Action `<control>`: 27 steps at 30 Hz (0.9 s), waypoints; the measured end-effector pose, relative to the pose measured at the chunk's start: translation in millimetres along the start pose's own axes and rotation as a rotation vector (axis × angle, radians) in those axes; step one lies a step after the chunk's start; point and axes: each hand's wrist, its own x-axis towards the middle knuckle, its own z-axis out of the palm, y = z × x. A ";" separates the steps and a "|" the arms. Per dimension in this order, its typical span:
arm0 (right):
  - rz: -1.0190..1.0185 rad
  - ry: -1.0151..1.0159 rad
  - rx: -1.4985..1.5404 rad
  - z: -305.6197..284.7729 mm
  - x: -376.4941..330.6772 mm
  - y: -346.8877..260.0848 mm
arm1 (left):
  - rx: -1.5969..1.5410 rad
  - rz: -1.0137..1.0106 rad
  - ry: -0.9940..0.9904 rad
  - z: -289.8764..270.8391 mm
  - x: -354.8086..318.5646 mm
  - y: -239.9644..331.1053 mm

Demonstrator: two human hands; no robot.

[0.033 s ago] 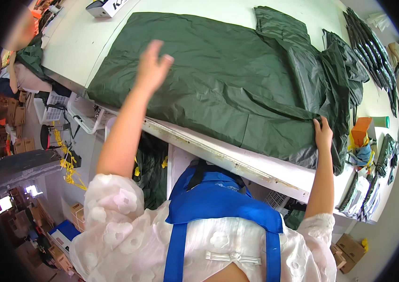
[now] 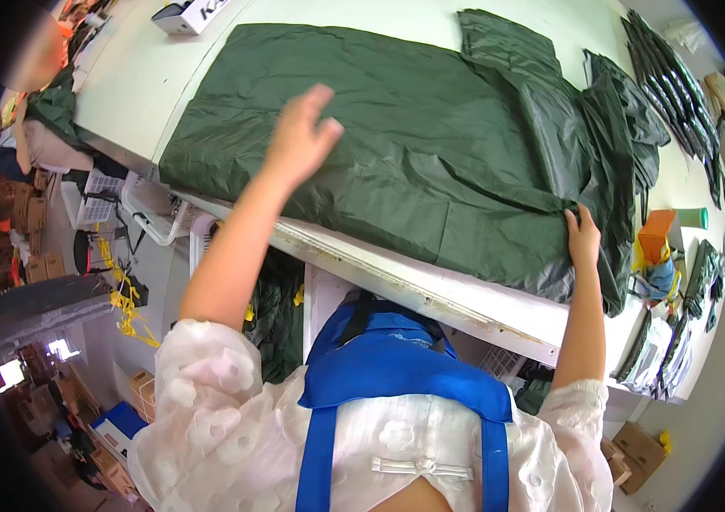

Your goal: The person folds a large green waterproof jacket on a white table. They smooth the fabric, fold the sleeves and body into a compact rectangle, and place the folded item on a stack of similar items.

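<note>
The left hand was spread open, palm down, over the dark green garment, which lay flat across the white table near its front edge. The right hand was closed on a fold of the same cloth at its right end, where the fabric was bunched. To smooth it well, the cloth would best be kept taut by the right hand while the open palm was swept outward. A stack of dark folded pieces lay well apart, to the far right.
</note>
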 end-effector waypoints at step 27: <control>-0.028 0.121 0.005 -69.1 -22.1 96.8 | 0.549 0.135 -0.613 74.8 -81.8 56.2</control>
